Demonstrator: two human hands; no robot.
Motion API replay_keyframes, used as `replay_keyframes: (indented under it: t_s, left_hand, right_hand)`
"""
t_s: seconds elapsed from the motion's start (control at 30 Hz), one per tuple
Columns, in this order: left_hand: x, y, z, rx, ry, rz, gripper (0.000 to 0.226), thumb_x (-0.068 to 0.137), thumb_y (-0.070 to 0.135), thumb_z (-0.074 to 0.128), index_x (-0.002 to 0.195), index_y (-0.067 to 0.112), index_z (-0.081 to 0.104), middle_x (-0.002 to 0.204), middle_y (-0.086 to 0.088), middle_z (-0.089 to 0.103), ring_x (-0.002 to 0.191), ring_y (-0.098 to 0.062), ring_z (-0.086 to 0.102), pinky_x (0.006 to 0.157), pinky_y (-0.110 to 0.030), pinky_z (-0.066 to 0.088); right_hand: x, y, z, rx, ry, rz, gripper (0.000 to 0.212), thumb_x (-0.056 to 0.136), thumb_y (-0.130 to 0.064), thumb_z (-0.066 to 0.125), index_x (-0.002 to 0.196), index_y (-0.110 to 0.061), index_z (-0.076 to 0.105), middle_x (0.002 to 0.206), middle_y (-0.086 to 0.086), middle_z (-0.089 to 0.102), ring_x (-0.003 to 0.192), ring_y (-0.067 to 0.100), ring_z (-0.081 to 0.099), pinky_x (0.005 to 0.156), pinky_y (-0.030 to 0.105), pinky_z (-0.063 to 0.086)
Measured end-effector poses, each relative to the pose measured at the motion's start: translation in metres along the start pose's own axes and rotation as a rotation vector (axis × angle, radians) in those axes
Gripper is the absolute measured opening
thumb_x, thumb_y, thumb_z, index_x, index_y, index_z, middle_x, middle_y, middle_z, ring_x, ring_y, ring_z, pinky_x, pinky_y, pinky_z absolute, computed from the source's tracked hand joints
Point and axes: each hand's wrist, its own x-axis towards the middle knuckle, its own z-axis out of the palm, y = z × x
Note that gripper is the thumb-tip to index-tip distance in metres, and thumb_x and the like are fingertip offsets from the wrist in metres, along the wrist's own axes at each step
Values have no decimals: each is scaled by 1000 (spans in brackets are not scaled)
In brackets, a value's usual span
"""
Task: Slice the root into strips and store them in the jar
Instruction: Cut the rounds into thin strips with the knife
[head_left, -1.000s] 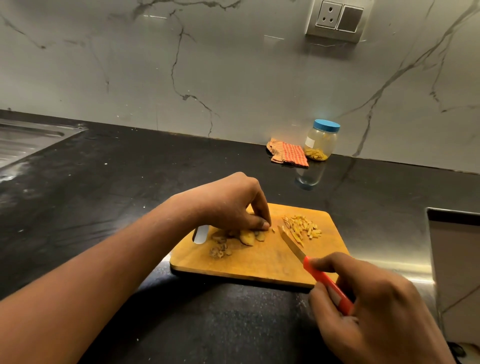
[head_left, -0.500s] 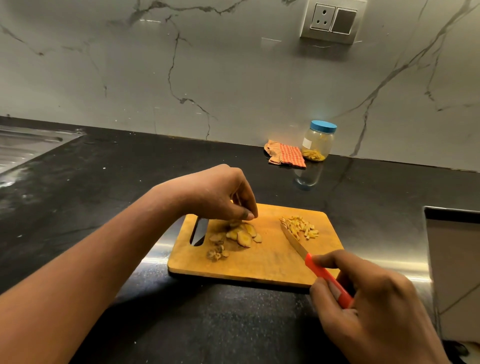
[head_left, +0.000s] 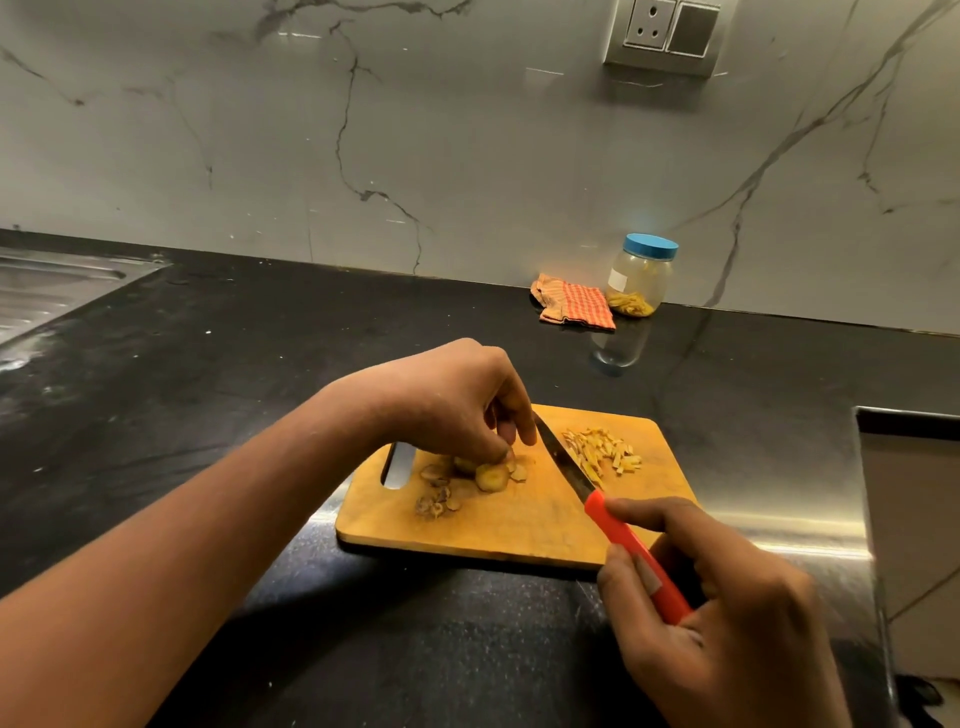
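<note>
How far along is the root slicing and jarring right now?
Done: a pile of strips lies on the cutting board, and the lidded jar holds some. In hand: the left hand pinches root slices; the right hand holds the knife. Left: cutting those slices, jarring the strips.

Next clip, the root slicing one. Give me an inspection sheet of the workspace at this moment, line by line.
Surface: black countertop, flecked with pale marks; a wooden cutting board lies on it.
Job's things: root slices and a pile of cut strips on the board; the knife blade lies between them; jar by the wall, blue lid on, some strips inside.
Clutter: orange checked cloth beside the jar; dark scraps on the board.
Grippers: left hand pinches the root slices; right hand grips the knife's red handle.
Cables: nothing seen.
Surroundings: marble wall, wall socket, steel sink drainer at far left.
</note>
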Motion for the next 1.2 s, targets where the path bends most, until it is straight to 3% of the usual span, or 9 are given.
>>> replay_keyframes:
  t_s: [0.27, 0.5, 0.67, 0.83, 1.07, 1.2]
  left_hand:
    - [-5, -2, -7, -130, 72, 39, 19, 85, 13, 74, 101, 22, 76, 79, 7, 70, 79, -13, 67, 76, -21, 57]
    - [-2, 3, 0, -297, 208, 23, 17, 84, 12, 74, 100, 18, 77, 87, 6, 74, 84, -12, 70, 77, -28, 60]
    - [7, 5, 14, -233, 211, -18, 16, 86, 12, 73, 100, 19, 78, 94, 5, 73, 85, -13, 70, 75, -24, 60]
    - [7, 0, 11, -62, 197, -29, 15, 88, 23, 72, 102, 21, 78, 92, 14, 71, 85, -5, 65, 68, -9, 53]
    - [5, -5, 5, -13, 93, -17, 18, 88, 25, 71, 105, 29, 75, 100, 16, 67, 94, -5, 59, 68, -10, 49]
    - [6, -5, 6, -36, 79, -4, 16, 87, 27, 73, 102, 30, 76, 96, 21, 63, 93, -5, 59, 68, -11, 48]
  right_hand:
    - [-2, 2, 1, 20, 42, 53, 23, 69, -27, 67, 92, -24, 70, 56, -19, 50, 55, -3, 54, 48, -5, 31]
    - [-3, 6, 2, 9, 61, 89, 23, 69, -30, 67, 92, -28, 68, 53, -18, 51, 57, -1, 56, 44, -2, 34]
    - [-4, 8, 2, -29, 73, 106, 23, 70, -29, 65, 92, -27, 68, 51, -14, 50, 58, 0, 56, 44, 0, 35]
    - [-5, 7, 1, -43, 75, 116, 22, 70, -30, 65, 91, -29, 68, 49, -15, 49, 56, 1, 56, 44, 0, 35]
    - [-4, 6, 1, -46, 54, 130, 26, 68, -30, 65, 92, -26, 73, 54, -19, 49, 65, 0, 56, 48, -5, 31]
    - [-5, 6, 1, -36, 43, 129, 29, 68, -30, 66, 95, -27, 75, 59, -21, 48, 58, -4, 53, 49, -6, 30]
